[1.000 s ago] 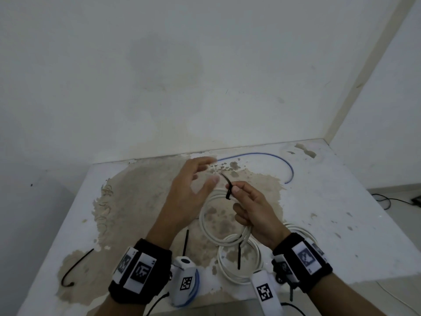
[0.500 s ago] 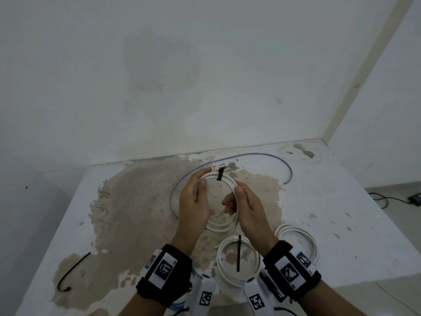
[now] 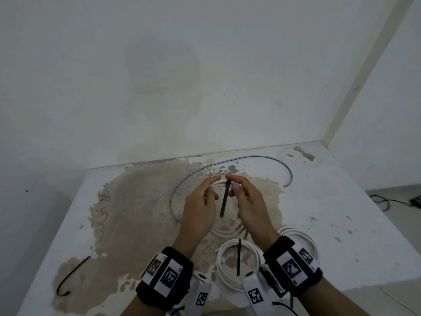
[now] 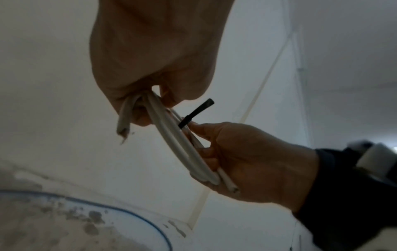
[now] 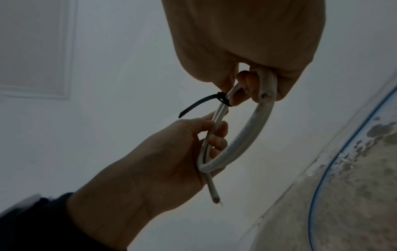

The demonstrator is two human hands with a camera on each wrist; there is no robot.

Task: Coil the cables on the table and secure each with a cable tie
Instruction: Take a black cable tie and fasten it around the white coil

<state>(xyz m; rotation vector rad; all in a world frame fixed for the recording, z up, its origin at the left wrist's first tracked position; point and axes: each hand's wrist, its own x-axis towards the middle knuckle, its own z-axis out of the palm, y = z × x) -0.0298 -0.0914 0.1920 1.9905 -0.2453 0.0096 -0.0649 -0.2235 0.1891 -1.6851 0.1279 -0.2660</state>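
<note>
Both hands hold a coiled white round cable (image 3: 227, 230) above the stained white table (image 3: 319, 215). The left hand (image 3: 199, 208) grips the coil's 9 o'clock side, the right hand (image 3: 249, 206) its 3 o'clock side, fingers curled round the strands. A black plastic cable tie (image 3: 224, 199) cinches the coil at 12 o'clock, its tail pointing toward 6 o'clock.

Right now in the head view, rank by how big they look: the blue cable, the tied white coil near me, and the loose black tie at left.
1. Blue cable
2. Tied white coil
3. Loose black tie
</note>
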